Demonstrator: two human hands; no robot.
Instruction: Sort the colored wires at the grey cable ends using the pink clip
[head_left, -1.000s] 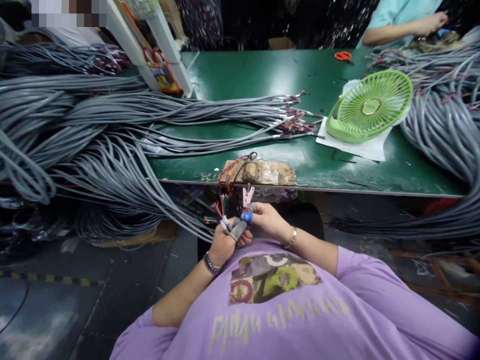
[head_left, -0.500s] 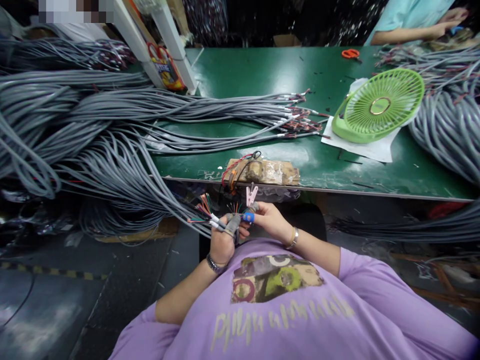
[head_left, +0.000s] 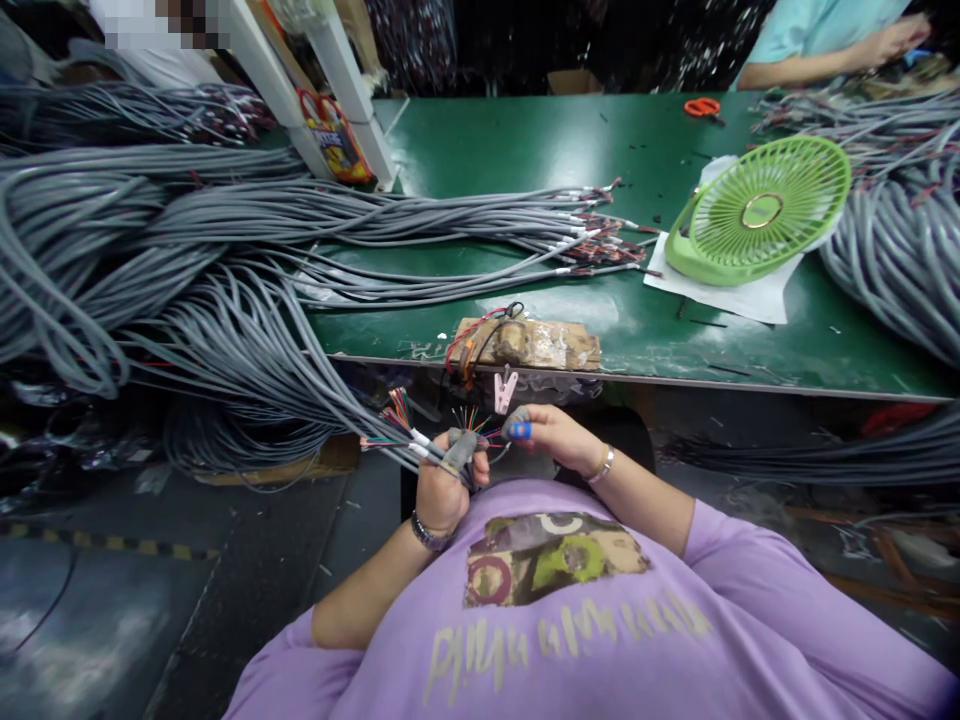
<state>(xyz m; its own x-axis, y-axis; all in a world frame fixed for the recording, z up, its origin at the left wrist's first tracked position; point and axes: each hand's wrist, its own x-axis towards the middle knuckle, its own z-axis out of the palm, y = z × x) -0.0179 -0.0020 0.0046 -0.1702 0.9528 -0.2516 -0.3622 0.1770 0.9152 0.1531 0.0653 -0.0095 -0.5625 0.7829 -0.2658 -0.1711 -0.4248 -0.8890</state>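
Observation:
My left hand (head_left: 442,490) is closed around a grey cable whose thin coloured wires (head_left: 469,420) fan out above the fingers. Grey finger covers sit on fingertips of both hands, and a blue band wraps my right thumb. Just to the right, my right hand (head_left: 559,438) pinches the ends of some thin wires stretching from the left hand; the exact number is hidden. Beside my left hand lie stripped cable ends (head_left: 401,415) with white sleeves and coloured wires. A pink clothespin (head_left: 505,392) hangs near the table edge, above the right fingertips.
Bundles of grey cables (head_left: 225,220) cover the green table (head_left: 480,125) at left. A wooden block (head_left: 555,345) sits at its front edge. A green fan (head_left: 761,210), orange-handled scissors (head_left: 702,107) and more cables (head_left: 892,250) are at right. Two other people are across the table.
My right hand has moved slightly right, away from the left hand, and wires now show stretched between them. The cable ends beside my left hand shifted a little left.

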